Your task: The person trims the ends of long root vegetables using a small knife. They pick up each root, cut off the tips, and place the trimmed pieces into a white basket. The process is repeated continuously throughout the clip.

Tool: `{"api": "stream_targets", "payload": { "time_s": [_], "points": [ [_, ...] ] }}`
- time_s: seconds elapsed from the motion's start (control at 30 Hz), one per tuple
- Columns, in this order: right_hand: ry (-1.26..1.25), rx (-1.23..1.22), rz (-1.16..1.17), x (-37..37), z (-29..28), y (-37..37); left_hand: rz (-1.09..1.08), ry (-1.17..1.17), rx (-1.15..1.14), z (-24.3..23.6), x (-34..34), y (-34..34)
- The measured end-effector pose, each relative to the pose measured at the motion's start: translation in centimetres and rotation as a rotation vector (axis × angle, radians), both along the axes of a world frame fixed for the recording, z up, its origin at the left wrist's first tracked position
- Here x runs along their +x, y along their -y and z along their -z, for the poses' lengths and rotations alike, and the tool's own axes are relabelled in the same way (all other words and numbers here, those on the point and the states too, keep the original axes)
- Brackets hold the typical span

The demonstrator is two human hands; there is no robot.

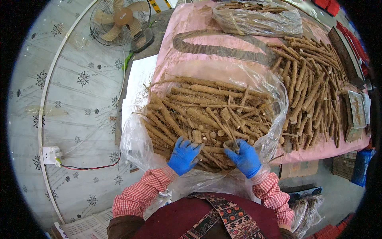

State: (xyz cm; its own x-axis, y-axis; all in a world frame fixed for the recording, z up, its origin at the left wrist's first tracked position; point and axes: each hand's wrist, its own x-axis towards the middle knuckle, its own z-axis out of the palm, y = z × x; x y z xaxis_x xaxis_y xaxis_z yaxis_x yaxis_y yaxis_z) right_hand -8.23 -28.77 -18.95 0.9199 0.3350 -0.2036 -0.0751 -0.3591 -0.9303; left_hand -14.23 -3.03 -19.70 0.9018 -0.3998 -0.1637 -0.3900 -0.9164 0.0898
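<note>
Long, brown, hairy yam roots lie heaped in a large clear plastic bag spread open before me. Both hands wear blue gloves and work at the near side of this heap. My left hand rests on the roots with its fingers somewhat apart, just below a short, thick root piece. To its right, my right hand is closed, thumb and fingers bent round something dark and narrow among the roots. What it grips is too small to make out. Several pale cut ends show between the hands.
A second pile of yam roots covers the right of the pink-covered table. Another bag of roots lies at the far edge. A fan stands far left; a wall socket with a red-black cord is at left.
</note>
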Motion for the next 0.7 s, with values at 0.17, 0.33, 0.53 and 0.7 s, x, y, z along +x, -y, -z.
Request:
{"api": "stream_targets", "payload": {
  "time_s": [0.17,0.33,0.53,0.7],
  "points": [
    [0.059,-0.121,0.154,-0.8,2.1,2.9,0.167,0.033,-0.087,1.3,2.2,-1.9],
    [0.037,-0.105,0.359,-1.9,2.6,4.2,0.013,0.195,-0.508,-0.3,5.7,-5.2],
    [0.170,-0.108,0.475,-4.0,0.0,-0.4,0.137,0.091,-0.296,-1.5,8.5,-7.1],
    [0.466,-0.333,0.380,-5.9,-4.6,-5.0,0.183,0.028,-0.459,-5.8,8.0,-1.7]
  ]
}}
